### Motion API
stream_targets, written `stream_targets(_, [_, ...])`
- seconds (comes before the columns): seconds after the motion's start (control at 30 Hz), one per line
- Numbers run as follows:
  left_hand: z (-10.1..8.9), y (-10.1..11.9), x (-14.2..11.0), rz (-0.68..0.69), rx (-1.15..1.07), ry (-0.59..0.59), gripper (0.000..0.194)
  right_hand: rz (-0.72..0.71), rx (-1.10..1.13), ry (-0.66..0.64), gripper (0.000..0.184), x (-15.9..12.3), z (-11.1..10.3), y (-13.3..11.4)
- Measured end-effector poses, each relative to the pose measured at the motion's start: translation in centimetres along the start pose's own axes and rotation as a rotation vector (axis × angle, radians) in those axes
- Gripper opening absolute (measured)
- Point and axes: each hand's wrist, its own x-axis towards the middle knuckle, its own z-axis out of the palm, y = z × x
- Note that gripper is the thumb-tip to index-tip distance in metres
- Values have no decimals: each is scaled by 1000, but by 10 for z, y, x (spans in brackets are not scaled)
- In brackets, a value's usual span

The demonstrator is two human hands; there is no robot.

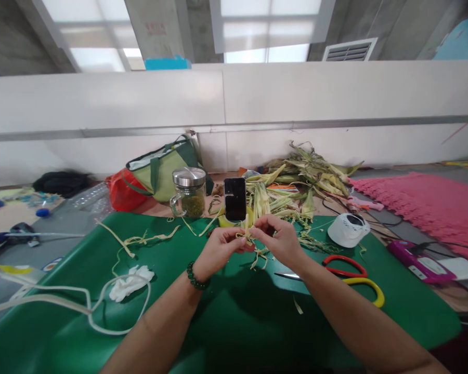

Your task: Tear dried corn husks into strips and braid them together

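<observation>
Both my hands meet above the middle of a green mat [234, 332]. My left hand [223, 250] pinches a small bundle of pale corn husk strips [247, 228] between thumb and fingers. Close against it, the fingertips of my right hand [277, 240] are closed on the same strips. Loose husk ends hang below the fingers. Just behind the hands a dark phone [234, 199] stands upright in a yellow holder. Scissors [345, 272] with one red and one yellow handle lie partly under my right forearm.
Dried corn husks [315, 174] are heaped at the back. A lidded glass jar [189, 195] stands beside a green bag [164, 174]. On the right are a white spool [348, 231], a purple power strip [419, 262] and pink cloth [425, 208]. White cable [88, 310] and crumpled tissue [130, 283] lie left.
</observation>
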Motion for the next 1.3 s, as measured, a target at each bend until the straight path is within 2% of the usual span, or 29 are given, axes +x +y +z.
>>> stream_targets(0.13, [-1, 0, 0, -18, -5, 24, 25, -294, -172, 105, 8, 0, -4, -2])
stream_targets(0.23, [0, 1, -1, -15, 3, 6, 24, -367, -218, 50, 11, 1, -5, -2])
stream_targets(0.3, [0, 1, -1, -8, 13, -13, 24, -309, -168, 1, 13, 1, -5, -1])
stream_targets(0.43, [0, 0, -1, -14, 11, -26, 25, -102, -22, -87, 13, 3, -7, 1])
stream_targets(0.57, [-1, 1, -1, -51, -60, -27, 26, 26, 102, -103, 16, 7, -12, 2])
stream_targets(0.67, [-4, 2, -1, -58, -108, -14, 26, 106, 164, -253, 19, 8, -15, 2])
stream_targets(0.73, [-5, 2, 0, -49, -120, 1, 26, 118, 109, -366, 20, 7, -17, 1])
stream_targets(0.77, [-5, 2, 1, -39, -114, 10, 26, 106, 59, -375, 21, 6, -17, 0])
stream_targets(0.93, [0, -4, 3, 73, 28, 134, 20, -93, -244, -155, 19, -7, -9, -8])
stream_targets(1.03, [5, -6, 3, 196, 165, 199, 17, -231, -224, -81, 15, -12, -2, -9])
stream_targets(1.1, [7, -7, 2, 258, 247, 188, 16, -333, -168, -69, 9, -12, 0, -7])
stream_targets(1.17, [8, -6, 1, 279, 250, 151, 17, -434, -159, -82, 12, -8, -1, -3])
stream_targets(1.3, [8, -5, 0, 254, 168, 83, 18, -504, -183, -106, 18, -2, -6, 4])
